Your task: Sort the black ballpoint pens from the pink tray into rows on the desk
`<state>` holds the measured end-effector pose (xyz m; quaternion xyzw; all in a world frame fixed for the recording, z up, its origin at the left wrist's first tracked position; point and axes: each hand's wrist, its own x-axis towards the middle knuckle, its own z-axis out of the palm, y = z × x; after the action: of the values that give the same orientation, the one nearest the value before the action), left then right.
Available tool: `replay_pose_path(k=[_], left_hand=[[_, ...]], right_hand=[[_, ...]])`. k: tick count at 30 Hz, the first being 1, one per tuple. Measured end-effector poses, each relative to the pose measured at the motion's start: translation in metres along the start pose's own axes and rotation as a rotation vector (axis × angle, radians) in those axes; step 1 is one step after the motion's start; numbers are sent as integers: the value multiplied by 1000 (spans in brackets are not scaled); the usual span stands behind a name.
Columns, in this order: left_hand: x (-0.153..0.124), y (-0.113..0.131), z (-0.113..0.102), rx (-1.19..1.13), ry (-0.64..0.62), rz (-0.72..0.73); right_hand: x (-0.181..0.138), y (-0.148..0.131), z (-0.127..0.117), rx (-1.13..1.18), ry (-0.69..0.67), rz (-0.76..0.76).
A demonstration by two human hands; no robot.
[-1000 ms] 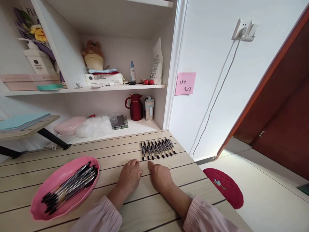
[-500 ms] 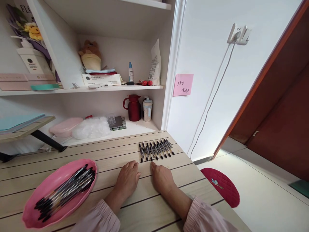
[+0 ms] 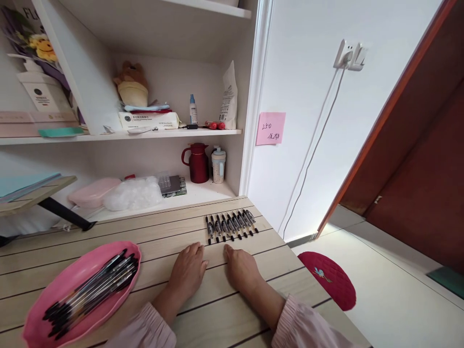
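Left hand (image 3: 186,270) lies palm down on the table (image 3: 208,309), fingers extended; the right hand (image 3: 242,270) has its fingers curled under, and I cannot tell whether it is closed. Just beyond both lies one row of pens (image 3: 231,226), too small to count surely. To their left, one pink dish (image 3: 81,273) holds one bundle of pens (image 3: 94,292). One pink note (image 3: 270,129) reads "250". Since a second ago the view has shifted, putting the dish lower and farther left.
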<state>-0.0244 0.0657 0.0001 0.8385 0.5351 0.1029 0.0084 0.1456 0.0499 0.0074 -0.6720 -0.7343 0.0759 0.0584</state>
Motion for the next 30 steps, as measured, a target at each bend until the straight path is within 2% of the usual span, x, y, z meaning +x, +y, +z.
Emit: replay_pose_path(k=[8,23,30], left_hand=[[0,0,-3,-20,-25,-5],[1,0,-3,12,-26,19],[1,1,-4,11,-36,3]], right_hand=[[-2,24,-9,32,1,111],[4,23,-2,15,15,87],[3,23,-5,8,-27,92]])
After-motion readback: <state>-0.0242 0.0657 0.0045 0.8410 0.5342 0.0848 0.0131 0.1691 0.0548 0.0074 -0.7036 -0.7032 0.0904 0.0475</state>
